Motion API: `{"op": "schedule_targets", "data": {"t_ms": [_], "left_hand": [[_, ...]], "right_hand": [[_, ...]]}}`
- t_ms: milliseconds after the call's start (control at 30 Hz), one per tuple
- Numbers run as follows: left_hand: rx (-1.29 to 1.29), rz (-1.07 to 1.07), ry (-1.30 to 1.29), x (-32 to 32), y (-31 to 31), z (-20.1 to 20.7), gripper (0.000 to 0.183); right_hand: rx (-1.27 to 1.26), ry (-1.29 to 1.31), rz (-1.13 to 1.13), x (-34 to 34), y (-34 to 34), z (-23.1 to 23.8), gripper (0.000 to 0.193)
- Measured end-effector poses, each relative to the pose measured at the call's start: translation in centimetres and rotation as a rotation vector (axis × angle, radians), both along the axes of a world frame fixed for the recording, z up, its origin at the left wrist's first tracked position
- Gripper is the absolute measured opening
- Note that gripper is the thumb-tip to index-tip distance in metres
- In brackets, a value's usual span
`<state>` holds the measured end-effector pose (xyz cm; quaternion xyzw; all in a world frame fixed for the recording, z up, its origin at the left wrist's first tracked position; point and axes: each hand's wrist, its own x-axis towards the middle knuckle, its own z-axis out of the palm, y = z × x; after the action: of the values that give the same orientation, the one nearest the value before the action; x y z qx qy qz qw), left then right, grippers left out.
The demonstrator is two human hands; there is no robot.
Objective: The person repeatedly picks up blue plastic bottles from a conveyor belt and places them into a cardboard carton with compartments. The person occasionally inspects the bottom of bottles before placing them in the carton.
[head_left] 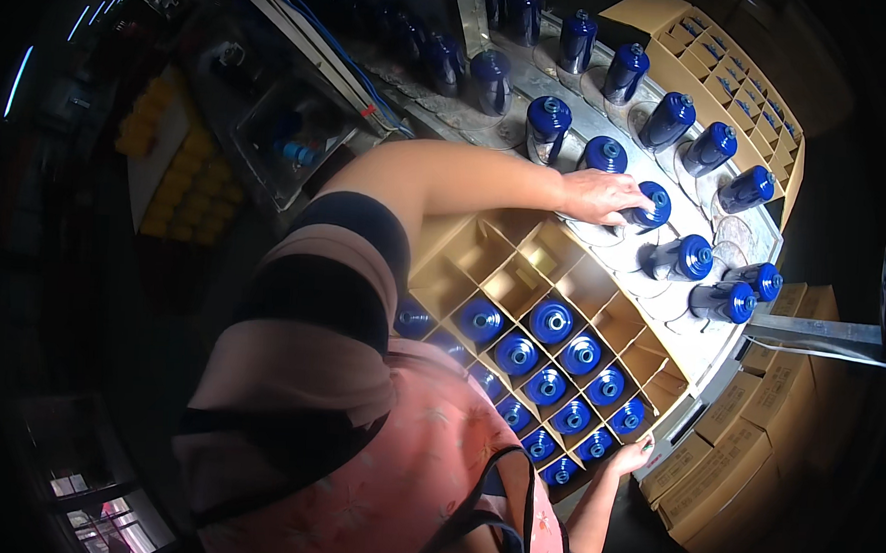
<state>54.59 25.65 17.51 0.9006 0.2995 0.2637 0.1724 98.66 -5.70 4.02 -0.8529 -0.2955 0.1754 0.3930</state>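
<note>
The left hand [599, 197] reaches far forward, its fingers curled down over the top of a blue bottle [653, 205] that stands on the round table [756, 229]; the hand is grasping that bottle by its cap end. The right hand [632, 457] is low and close to the body, fingers resting on the near corner of the divided carton [485, 247]; it touches the cardboard rim, and whether it grips or only rests there cannot be told.

Between the two hands lies that open carton, split by cardboard partitions into square cells. The cells nearer the right hand are filled with packed bottles [548, 367], caps up, in diagonal rows. The cells nearer the left hand and forearm are bare cardboard.

Just beyond the left hand, more loose bottles [705, 150] stand or lean on the table in a curved line, each near a clear round disc. Two of them [708, 280] lie between the left hand and the right, near the table's edge.

Farther past the left hand sits a second carton [720, 61] with small partitions. Beyond the right hand, below the table edge, are stacked closed boxes [745, 433]. Well off to the left of the left arm, a yellow patch of small objects [173, 162] shows in the dark, too dim to identify.
</note>
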Motion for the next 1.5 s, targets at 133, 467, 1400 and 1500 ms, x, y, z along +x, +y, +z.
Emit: {"op": "schedule_targets", "data": {"t_ms": [133,467,1400,1500], "left_hand": [[-0.171,-0.079,0.181,-3.4,-6.7,-0.6,0.042],[-0.333,0.897,-0.289,-19.8,-18.8,-7.6,0.041],[-0.377,0.615,-0.173,-13.8,-13.4,-7.3,0.029],[-0.485,0.565,-0.105,-15.2,-19.1,-6.5,0.021]], "right_hand": [[-0.073,0.004,-0.048,-0.1,-0.6,0.2,0.032],[0.051,0.035,-0.034,-2.8,0.4,-1.3,0.026],[0.238,0.140,0.013,-0.5,8.0,-3.0,0.028],[-0.119,-0.080,-0.018,-1.8,10.5,-2.4,0.022]]}}
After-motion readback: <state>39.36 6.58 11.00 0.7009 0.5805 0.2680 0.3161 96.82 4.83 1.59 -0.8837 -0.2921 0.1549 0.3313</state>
